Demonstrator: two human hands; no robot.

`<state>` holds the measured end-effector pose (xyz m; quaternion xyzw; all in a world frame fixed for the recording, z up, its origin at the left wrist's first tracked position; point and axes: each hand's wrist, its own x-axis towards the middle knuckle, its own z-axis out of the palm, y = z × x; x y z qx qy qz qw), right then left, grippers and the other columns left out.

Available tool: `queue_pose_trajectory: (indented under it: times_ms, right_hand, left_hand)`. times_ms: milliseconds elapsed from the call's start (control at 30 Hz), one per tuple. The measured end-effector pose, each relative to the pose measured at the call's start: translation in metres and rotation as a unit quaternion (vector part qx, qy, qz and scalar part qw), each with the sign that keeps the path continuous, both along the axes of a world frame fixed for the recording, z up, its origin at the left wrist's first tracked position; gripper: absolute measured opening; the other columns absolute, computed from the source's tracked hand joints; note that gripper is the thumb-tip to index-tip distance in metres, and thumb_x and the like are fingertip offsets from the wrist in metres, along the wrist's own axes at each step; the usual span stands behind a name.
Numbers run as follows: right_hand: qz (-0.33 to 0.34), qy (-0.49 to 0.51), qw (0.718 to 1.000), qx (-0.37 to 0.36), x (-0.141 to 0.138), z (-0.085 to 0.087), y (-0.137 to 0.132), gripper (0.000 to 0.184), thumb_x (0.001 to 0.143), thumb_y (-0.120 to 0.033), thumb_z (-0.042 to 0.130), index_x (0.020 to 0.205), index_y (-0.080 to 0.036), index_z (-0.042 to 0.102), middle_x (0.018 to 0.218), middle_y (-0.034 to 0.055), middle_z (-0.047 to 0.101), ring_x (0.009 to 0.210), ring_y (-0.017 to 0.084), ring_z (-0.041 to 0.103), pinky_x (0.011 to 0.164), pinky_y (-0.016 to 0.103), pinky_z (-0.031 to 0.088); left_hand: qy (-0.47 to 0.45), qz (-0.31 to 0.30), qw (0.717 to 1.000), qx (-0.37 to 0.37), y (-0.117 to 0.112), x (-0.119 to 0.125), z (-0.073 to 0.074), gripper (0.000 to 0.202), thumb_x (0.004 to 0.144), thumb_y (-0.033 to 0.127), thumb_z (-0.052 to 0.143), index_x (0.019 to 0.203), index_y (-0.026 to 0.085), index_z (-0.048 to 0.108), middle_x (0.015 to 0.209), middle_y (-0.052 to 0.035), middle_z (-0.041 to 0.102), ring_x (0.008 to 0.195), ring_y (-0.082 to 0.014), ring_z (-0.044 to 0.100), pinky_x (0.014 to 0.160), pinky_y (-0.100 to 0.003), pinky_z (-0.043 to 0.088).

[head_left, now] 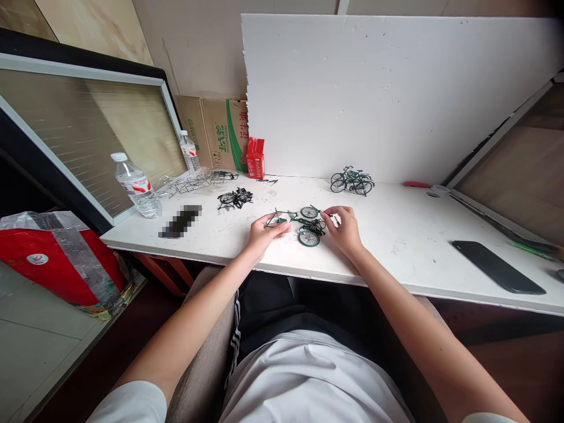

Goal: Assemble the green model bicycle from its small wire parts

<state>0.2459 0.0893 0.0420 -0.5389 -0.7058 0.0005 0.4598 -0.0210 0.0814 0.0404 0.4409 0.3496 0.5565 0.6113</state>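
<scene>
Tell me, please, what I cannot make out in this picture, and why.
All in the head view:
Dark shape: obscured by pixelation.
Black parts: too small and tangled to count.
Green part: partly hidden by the left hand.
Right hand: its exact grip is too small to tell.
Red bag: cut off by the left edge.

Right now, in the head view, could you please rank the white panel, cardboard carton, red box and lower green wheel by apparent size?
1. White panel
2. Cardboard carton
3. Red box
4. Lower green wheel
</scene>
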Motion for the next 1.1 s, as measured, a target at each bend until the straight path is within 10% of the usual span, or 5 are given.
queue_pose_trajectory:
  times_ms: [500, 733, 1100]
  right_hand:
    - [0.099, -0.062, 0.993, 0.029, -0.013, 0.005, -0.017, 0.025, 0.105, -0.048, 0.06, 0.107, -0.028, 0.075, 0.11, 0.0136, 0.075, 0.11, 0.034, 0.068, 0.098, 0.054, 0.059]
    - [0.151, -0.073, 0.972, 0.167, -0.015, 0.007, -0.015, 0.005, 0.101, -0.03, 0.071, 0.101, -0.025, 0.071, 0.096, 0.0092, 0.074, 0.095, 0.027, 0.07, 0.08, 0.044, 0.06]
    - [0.146, -0.099, 0.975, 0.134, -0.016, 0.004, -0.017, 0.01, 0.102, -0.033, 0.071, 0.098, -0.024, 0.071, 0.097, 0.0098, 0.075, 0.093, 0.026, 0.072, 0.077, 0.039, 0.058]
  left_hand:
    - [-0.004, 0.013, 1.0, -0.003, 0.001, -0.001, 0.001, 0.055, 0.063, 0.042, 0.1, 0.093, 0.016, 0.062, 0.097, -0.0122, 0.081, 0.092, -0.0243, 0.08, 0.084, -0.033, 0.058]
    - [0.027, -0.008, 0.999, 0.025, -0.001, 0.001, -0.002, 0.052, 0.068, 0.045, 0.099, 0.094, 0.016, 0.064, 0.094, -0.0122, 0.082, 0.089, -0.0257, 0.081, 0.081, -0.035, 0.06]
    - [0.111, -0.064, 0.989, 0.077, -0.002, 0.005, -0.006, 0.059, 0.07, 0.047, 0.097, 0.11, 0.012, 0.071, 0.09, -0.0122, 0.082, 0.084, -0.025, 0.08, 0.079, -0.035, 0.061]
